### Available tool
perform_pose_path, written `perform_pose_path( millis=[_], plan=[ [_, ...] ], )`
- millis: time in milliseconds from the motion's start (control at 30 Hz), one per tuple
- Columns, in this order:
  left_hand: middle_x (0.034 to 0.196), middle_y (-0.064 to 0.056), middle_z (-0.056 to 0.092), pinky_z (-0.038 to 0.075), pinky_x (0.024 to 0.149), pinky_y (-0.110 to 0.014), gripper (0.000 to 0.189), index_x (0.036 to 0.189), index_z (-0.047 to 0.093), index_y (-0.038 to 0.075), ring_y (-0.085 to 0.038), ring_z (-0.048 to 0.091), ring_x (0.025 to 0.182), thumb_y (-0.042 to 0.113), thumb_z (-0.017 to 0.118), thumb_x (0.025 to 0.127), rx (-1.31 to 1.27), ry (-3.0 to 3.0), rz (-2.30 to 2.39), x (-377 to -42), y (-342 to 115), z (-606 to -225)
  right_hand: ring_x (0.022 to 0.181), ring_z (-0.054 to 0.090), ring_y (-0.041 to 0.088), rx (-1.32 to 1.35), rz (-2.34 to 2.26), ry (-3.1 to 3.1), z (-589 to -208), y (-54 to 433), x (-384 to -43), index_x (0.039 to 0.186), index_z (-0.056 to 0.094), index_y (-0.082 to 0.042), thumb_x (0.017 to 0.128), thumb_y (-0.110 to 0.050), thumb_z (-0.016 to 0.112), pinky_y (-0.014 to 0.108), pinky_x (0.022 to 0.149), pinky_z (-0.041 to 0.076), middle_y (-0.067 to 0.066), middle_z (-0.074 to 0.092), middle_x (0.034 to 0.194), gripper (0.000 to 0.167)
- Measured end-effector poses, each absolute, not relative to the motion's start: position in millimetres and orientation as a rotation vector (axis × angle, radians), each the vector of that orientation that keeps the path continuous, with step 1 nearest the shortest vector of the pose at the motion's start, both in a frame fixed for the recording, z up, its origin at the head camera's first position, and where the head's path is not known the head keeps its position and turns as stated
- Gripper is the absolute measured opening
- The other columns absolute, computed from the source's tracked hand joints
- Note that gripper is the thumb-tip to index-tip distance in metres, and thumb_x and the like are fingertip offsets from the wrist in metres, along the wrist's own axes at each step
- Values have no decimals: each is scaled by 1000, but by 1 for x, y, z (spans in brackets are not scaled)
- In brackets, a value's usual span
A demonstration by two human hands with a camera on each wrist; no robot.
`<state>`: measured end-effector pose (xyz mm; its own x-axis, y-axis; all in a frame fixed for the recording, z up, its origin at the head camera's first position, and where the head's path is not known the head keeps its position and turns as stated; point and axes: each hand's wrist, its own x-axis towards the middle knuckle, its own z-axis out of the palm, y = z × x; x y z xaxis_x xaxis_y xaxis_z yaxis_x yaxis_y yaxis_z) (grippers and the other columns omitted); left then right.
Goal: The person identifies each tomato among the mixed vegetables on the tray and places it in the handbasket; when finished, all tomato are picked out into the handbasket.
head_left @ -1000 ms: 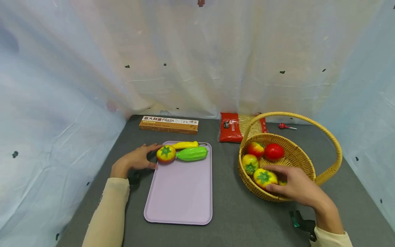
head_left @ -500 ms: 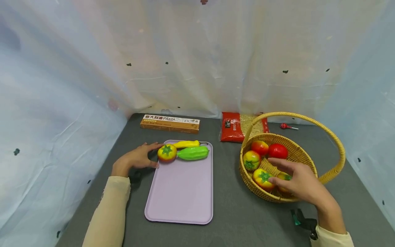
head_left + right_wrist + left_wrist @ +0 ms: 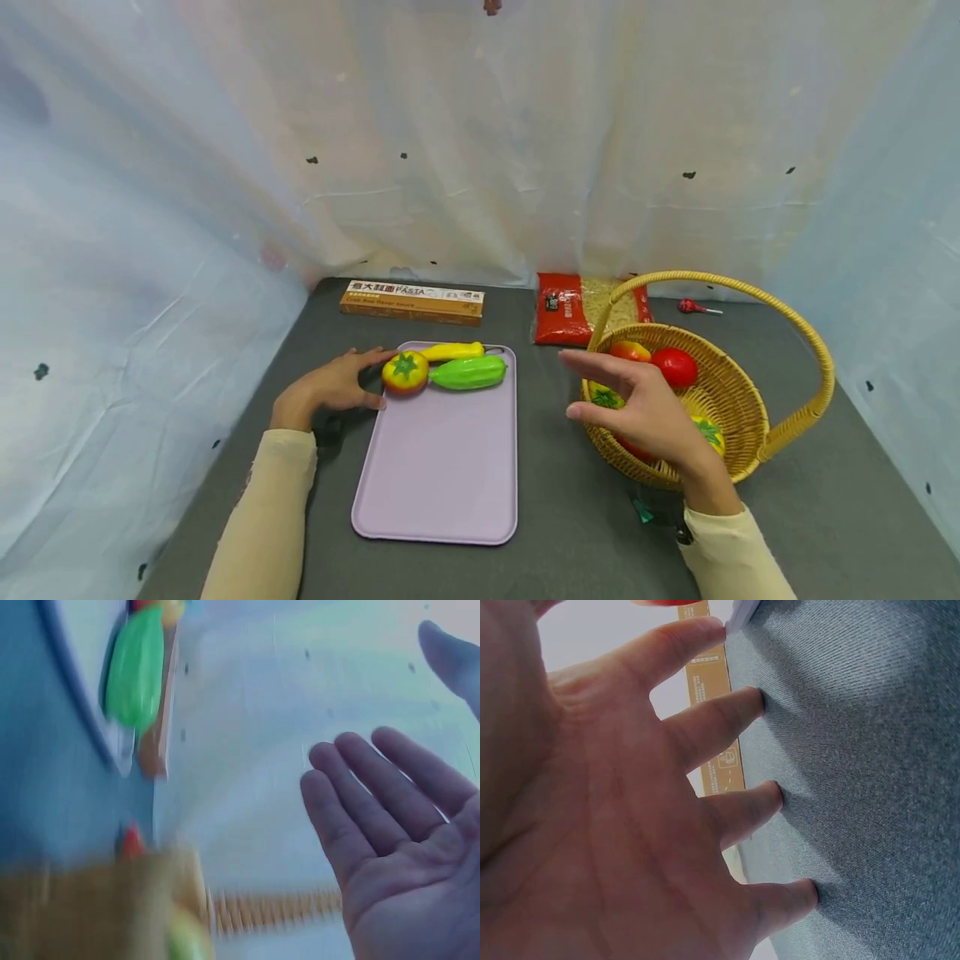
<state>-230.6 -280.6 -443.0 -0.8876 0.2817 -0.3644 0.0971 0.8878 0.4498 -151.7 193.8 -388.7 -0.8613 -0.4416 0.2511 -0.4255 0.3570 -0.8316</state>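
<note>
My left hand (image 3: 333, 385) rests at the top left edge of the lilac tray (image 3: 442, 467), fingers spread. In the left wrist view its fingertips touch the dark cloth. Beside it on the tray sits a yellow-red tomato (image 3: 405, 372), with a green vegetable (image 3: 468, 373) and a yellow pepper (image 3: 452, 352) to its right. My right hand (image 3: 645, 408) hovers above the left side of the wicker basket (image 3: 738, 408), fingers straight and holding nothing. In the basket lie a red tomato (image 3: 675, 367) and several yellow-red ones, partly hidden by the hand.
A pasta box (image 3: 412, 302) lies at the back left of the dark table. Behind the basket are a red pasta bag (image 3: 560, 310) and a red lollipop (image 3: 697, 307). The basket's tall handle (image 3: 813, 358) arches over it. Pale curtains surround the table.
My right hand has let go of a yellow-red tomato in the basket, then risen and moved left over the basket's edge. My left hand has stayed at the tray.
</note>
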Motion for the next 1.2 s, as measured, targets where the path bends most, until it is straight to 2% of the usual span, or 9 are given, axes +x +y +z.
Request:
perform_pose_path(
  millis=[67, 233, 433, 700, 867, 1033, 1200],
  plan=[
    [181, -19, 26, 17, 120, -89, 95, 172, 40, 28, -60, 11, 165, 38, 89, 90, 275, 2625, 595, -231, -281, -444, 142, 65, 19, -871, -1611, 2500, -389, 174, -159, 153, 66, -21, 93, -19, 89, 26, 119, 49, -2, 69, 153, 64],
    [181, -18, 26, 17, 121, -89, 95, 171, 40, 28, -60, 11, 165, 37, 89, 91, 276, 2625, 594, -231, -281, -444, 146, 63, 25, -977, -1685, 2327, -396, 127, -180, 153, 66, -17, 93, -22, 89, 49, 124, 48, 0, 68, 154, 65],
    [181, -19, 26, 17, 122, -88, 94, 171, 40, 26, -61, 11, 164, 35, 89, 91, 285, 2627, 601, -232, -280, -445, 145, 63, 21, -1047, -1743, 2190, -411, 87, -207, 153, 66, -13, 94, -23, 89, 53, 124, 48, 1, 68, 153, 64],
    [182, -17, 25, 15, 122, -88, 94, 171, 41, 28, -60, 9, 165, 37, 89, 91, 234, 2614, 598, -230, -280, -443, 142, 66, 24, -1055, -1743, 2092, -428, 41, -237, 150, 68, -10, 95, -17, 87, 62, 121, 48, 12, 69, 152, 58],
    [182, -17, 26, 16, 121, -88, 94, 171, 41, 29, -60, 9, 165, 37, 89, 91, 249, 2615, 605, -229, -281, -442, 139, 69, 31, -1057, -1632, 2166, -441, 17, -254, 147, 70, -9, 95, -19, 88, 58, 118, 52, 12, 71, 149, 57],
    [181, -17, 27, 19, 120, -89, 93, 171, 42, 29, -61, 11, 165, 37, 89, 91, 282, 2622, 610, -228, -281, -442, 136, 71, 25, -1098, -1368, 2353, -450, 1, -266, 149, 69, -11, 93, -30, 91, 45, 116, 56, 7, 72, 148, 63],
    [182, -16, 27, 20, 119, -89, 93, 171, 41, 29, -61, 12, 164, 38, 89, 91, 294, 2626, 607, -229, -283, -443, 133, 71, 24, -1120, -1188, 2446, -451, -11, -271, 152, 67, -11, 94, -31, 89, 42, 114, 57, 5, 74, 146, 64]
  ],
)
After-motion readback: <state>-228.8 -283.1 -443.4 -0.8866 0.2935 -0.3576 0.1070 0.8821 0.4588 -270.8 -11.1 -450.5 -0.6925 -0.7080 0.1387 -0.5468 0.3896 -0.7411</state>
